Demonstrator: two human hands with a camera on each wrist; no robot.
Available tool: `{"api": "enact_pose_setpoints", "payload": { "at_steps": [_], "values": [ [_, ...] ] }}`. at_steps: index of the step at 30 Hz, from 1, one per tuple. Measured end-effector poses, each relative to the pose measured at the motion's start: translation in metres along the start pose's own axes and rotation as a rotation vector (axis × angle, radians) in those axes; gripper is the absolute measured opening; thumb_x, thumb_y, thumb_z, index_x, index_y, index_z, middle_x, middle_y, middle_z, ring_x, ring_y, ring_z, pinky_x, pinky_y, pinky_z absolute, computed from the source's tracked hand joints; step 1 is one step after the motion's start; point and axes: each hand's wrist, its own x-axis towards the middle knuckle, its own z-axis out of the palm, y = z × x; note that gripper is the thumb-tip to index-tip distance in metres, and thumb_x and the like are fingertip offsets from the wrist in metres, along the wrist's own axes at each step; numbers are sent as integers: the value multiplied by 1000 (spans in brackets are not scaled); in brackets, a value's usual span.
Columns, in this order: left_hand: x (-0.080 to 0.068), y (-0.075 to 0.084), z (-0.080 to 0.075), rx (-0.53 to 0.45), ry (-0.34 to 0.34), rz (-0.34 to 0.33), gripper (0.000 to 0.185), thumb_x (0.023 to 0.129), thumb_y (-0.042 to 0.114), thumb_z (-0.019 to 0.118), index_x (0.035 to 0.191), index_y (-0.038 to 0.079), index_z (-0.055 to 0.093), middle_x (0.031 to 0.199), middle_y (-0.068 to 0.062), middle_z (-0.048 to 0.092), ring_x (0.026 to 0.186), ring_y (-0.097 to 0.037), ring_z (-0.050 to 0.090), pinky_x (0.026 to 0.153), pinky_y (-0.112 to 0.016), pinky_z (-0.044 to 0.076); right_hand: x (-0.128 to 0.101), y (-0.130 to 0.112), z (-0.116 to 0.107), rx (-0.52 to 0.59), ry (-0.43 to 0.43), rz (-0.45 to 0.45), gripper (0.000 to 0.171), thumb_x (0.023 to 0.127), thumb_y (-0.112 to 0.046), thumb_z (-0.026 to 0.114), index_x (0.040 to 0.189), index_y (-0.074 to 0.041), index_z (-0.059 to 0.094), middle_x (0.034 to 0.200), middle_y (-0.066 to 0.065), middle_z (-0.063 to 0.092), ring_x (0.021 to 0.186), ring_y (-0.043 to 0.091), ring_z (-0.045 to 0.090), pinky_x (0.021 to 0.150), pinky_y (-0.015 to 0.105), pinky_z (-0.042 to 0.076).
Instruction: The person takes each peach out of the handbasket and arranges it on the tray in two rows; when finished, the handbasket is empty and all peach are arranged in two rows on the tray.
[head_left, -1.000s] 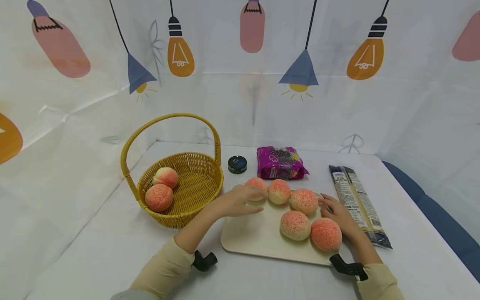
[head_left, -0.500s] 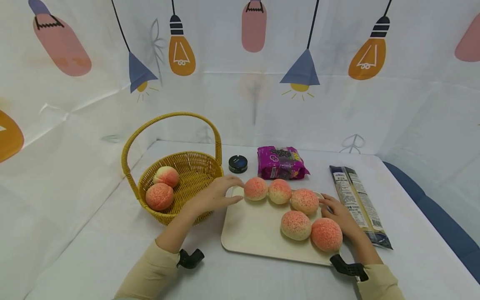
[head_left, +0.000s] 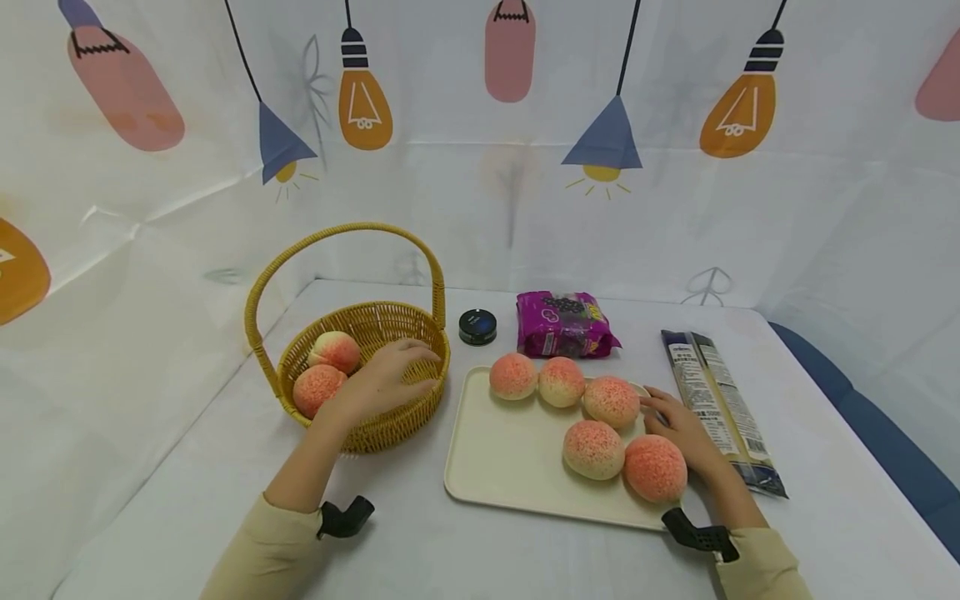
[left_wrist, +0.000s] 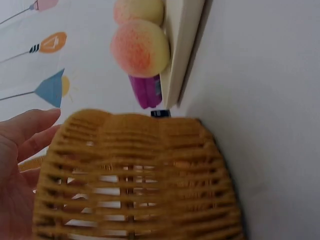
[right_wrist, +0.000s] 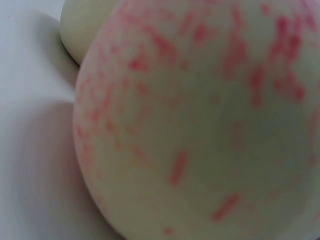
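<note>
Left hand [head_left: 378, 379] spread with relaxed fingers over the wicker basket [head_left: 390, 417], beside two peaches [head_left: 318, 387] inside it, holding nothing. Right hand [head_left: 678, 425] resting at the right edge of the cream tray [head_left: 495, 458], fingers lightly curled against it beside five peaches [head_left: 592, 448]; grasp unclear.

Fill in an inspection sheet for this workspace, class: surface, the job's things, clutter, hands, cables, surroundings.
Surface: white table.
Job's things: two peaches in the wicker basket; five peaches on the cream tray.
Clutter: purple packet, small dark tin, long dark packet.
Hands: left hand over the basket rim, fingers relaxed, holding nothing; right hand resting at the tray's right edge.
Cables: nothing seen.
Surroundings: white backdrop printed with light bulbs.
</note>
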Motion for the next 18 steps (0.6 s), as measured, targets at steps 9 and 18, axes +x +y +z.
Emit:
{"api": "enact_pose_setpoints", "payload": {
  "at_steps": [9,18],
  "values": [
    [-17,-19,-13,54,54,-1,34,81,24,70,110,7,63,112,-8,58,108,-27,51,87,-43,43,-1,0,1,3,-9,7,36,93,-11,46,123,8,51,137,30,32,123,51,28,95,64,24],
    [-31,-35,-25,132,22,-107,38,81,23,69,115,7,61,116,-13,56,107,-31,50,80,-44,46,-4,0,0,21,-9,3,36,93,-11,46,123,8,51,137,31,32,124,51,27,94,64,24]
  ]
}}
